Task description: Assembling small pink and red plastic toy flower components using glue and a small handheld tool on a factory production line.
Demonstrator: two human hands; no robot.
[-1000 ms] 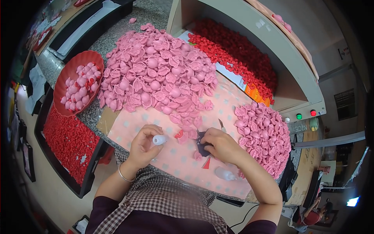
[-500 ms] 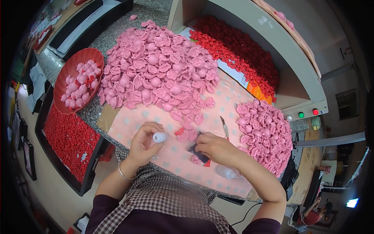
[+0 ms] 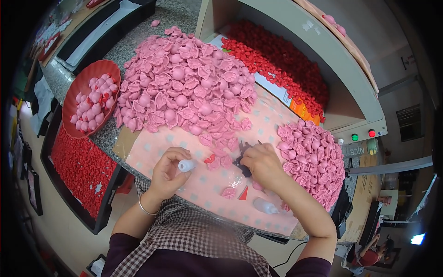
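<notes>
— Left hand (image 3: 168, 171): what is gripped in it?

— A small white bottle (image 3: 186, 165) is pinched between the thumb and fingers, its end turned toward the right hand. A thin bangle (image 3: 145, 208) is worn at that wrist.

— And the right hand (image 3: 262, 165)?

— It is closed around a dark tool (image 3: 242, 162), of which only a part is seen past the fingers; its exact kind cannot be told. A small red piece (image 3: 210, 159) lies between the two hands, just beside the bottle's tip, though contact cannot be made out.

— What is found close to the hands?

— Both are held over a pink dotted sheet (image 3: 152, 147). A pink petal (image 3: 228, 192) and a red triangle (image 3: 243, 193) lie just below the right hand, nearer the body, and a clear squeeze bottle (image 3: 266, 206) lies under the right forearm.

— Farther out?

— Beyond the hands a big pile of pink petals (image 3: 184, 83) is spread, and a smaller pink heap (image 3: 314, 159) is banked just right of the right hand. A red bowl (image 3: 74, 99) with pink pieces is set well to the left of the left hand, and a black tray of red pieces (image 3: 78, 168) is seen below it. Red petals (image 3: 277, 69) are stacked inside a grey cabinet (image 3: 323, 51) far beyond the right hand.
</notes>
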